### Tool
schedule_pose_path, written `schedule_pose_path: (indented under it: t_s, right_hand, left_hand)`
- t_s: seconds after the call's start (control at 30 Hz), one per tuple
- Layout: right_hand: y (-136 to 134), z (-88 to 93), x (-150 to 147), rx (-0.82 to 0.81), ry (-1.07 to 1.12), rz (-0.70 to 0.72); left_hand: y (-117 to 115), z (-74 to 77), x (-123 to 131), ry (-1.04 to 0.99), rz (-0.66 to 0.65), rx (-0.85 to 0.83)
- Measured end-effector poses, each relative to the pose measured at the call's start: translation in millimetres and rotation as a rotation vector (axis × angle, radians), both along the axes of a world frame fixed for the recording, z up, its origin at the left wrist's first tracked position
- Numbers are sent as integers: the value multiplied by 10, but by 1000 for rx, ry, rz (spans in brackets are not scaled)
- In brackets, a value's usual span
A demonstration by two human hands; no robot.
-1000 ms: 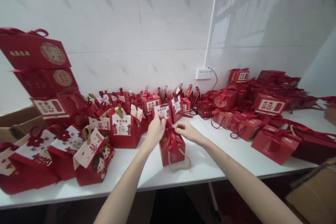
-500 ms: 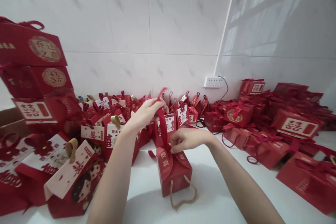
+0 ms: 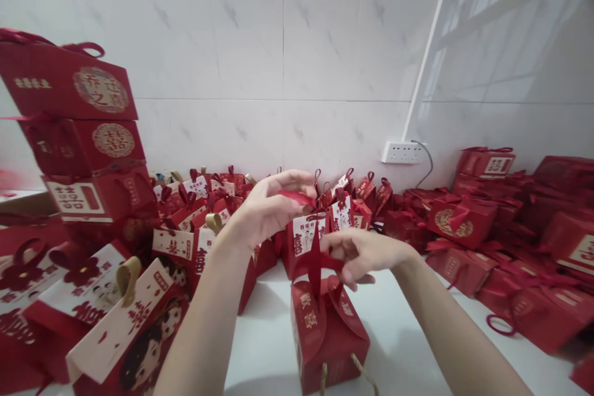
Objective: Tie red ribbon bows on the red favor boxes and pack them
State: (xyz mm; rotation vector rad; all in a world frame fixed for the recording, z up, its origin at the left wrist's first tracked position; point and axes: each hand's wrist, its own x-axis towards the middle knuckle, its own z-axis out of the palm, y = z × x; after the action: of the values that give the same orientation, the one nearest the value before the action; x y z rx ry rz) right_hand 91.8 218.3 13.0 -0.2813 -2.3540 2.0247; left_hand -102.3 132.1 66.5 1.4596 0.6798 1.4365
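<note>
A small red gift box [image 3: 327, 334] with gold characters and a tan rope handle stands on the white table [image 3: 264, 346] in front of me. A red ribbon [image 3: 313, 253] rises from its top. My left hand [image 3: 269, 207] is raised above the box, its fingers pinching the ribbon's upper end. My right hand [image 3: 362, 253] sits just over the box top, fingers curled round the ribbon lower down.
Many red gift boxes and bags crowd the table: a tall stack [image 3: 78, 130] at the left, white-flapped ones [image 3: 125, 322] in front of it, more along the tiled wall and at the right [image 3: 464, 223]. A wall socket [image 3: 401, 151] with a cable is behind.
The ribbon on the box was undone and drawn upward. My left hand rose with the ribbon's end, then bent it over. The view moved closer to the box.
</note>
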Motion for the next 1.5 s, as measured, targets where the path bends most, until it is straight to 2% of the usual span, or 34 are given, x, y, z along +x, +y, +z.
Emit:
schedule_pose_path:
  t_s: [0.13, 0.23, 0.3, 0.43, 0.53, 0.63, 0.7, 0.83, 0.9, 0.97, 1.1, 1.27, 1.37, 1.5]
  right_hand:
    - [24, 110, 50, 0, 278, -103]
    - [4, 217, 58, 42, 342, -176]
    - [-36, 276, 67, 75, 362, -238]
    - [-154, 330, 111, 151, 439, -375]
    - [-217, 321, 163, 211, 439, -415]
    - [-227, 289, 204, 179, 480, -420]
    - [-222, 275, 209, 153, 559, -435]
    - [-263, 285, 155, 192, 703, -509]
    - [-316, 305, 110, 229, 731, -595]
    - [-379, 328, 64, 271, 729, -693]
    - [-483, 366, 4, 318, 729, -792]
    - [-551, 384, 1, 286, 756, -830]
    - [-586, 381, 15, 313, 783, -888]
    - [-614, 368, 14, 367, 791, -947]
  left_hand:
    - [-108, 22, -15, 127, 46, 58]
    - [-185, 39, -5, 236, 149, 94]
    - [-205, 40, 9, 241, 211, 125]
    - [-157, 19, 88, 113, 265, 152]
    - [-85, -6, 200, -42, 210, 149]
    - [-32, -19, 296, -169, 125, 107]
    - [-15, -14, 323, -248, 115, 92]
    - [-25, 7, 328, -393, 252, 116]
    - [-48, 6, 343, -345, 341, 131]
    - [-82, -5, 382, -215, 407, 159]
    - [-170, -19, 493, 44, 474, 254]
    - [-268, -19, 542, 250, 428, 329]
    - [-302, -30, 532, 300, 397, 374]
    - [-311, -35, 544, 366, 425, 348]
